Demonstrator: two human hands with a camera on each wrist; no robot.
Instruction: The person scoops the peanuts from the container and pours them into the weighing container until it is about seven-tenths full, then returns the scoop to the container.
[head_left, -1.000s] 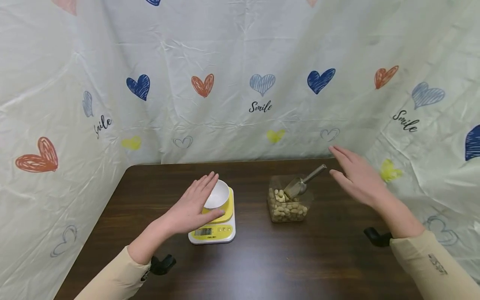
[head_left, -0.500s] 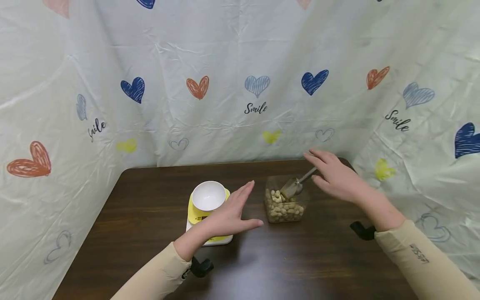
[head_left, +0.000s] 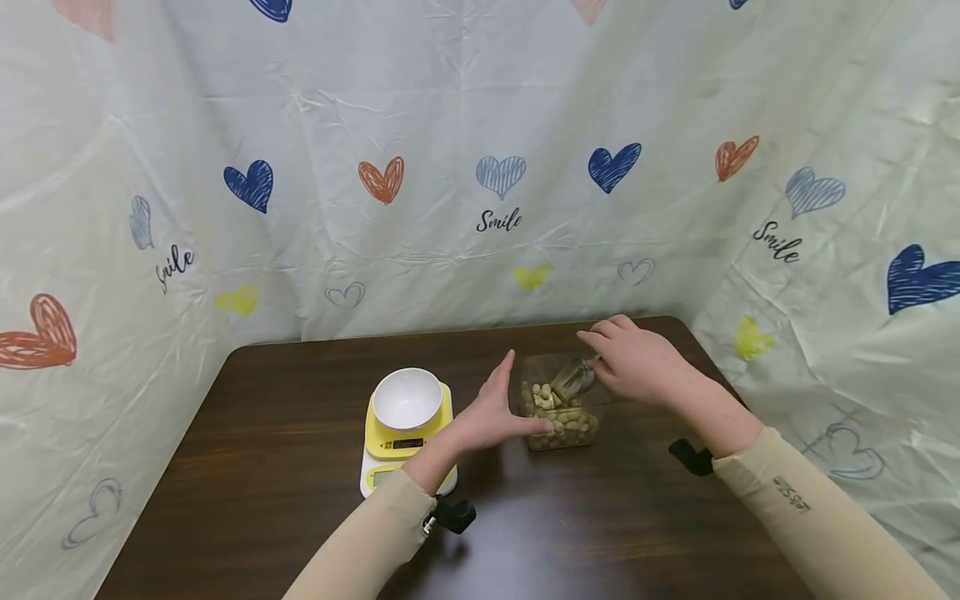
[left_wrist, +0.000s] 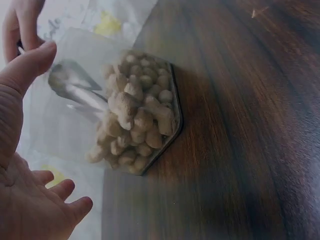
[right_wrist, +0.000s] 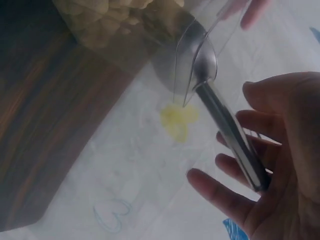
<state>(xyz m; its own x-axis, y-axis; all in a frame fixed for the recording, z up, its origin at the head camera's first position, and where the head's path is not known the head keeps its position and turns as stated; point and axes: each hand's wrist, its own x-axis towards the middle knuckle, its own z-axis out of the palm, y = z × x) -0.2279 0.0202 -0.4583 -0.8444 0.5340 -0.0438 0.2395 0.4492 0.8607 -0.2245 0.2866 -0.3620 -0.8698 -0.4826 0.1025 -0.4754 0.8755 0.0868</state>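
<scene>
A clear plastic container [head_left: 540, 367] with unshelled peanuts [head_left: 572, 427] stands on the table, right of centre. A metal scoop [head_left: 574, 379] leans in it, bowl among the peanuts and handle slanting up to the right. My right hand [head_left: 636, 362] is at that handle; in the right wrist view the fingers are behind the scoop handle [right_wrist: 231, 134], with the thumb apart from it. To the container's left, my left hand [head_left: 489, 417] has its fingers spread, and the thumb overlaps the front wall. The left wrist view shows the left palm [left_wrist: 30, 205] facing the container.
Left of the container, a yellow and white kitchen scale [head_left: 381, 446] carries a white bowl [head_left: 407, 400]. Part of the scale is hidden by the left forearm. Behind the dark wooden table [head_left: 285, 433] hangs a white curtain [head_left: 435, 283] printed with hearts.
My left hand has moved right, from over the scale to the container's left side. My right hand has come left and down to the scoop's handle. The head view has shifted slightly.
</scene>
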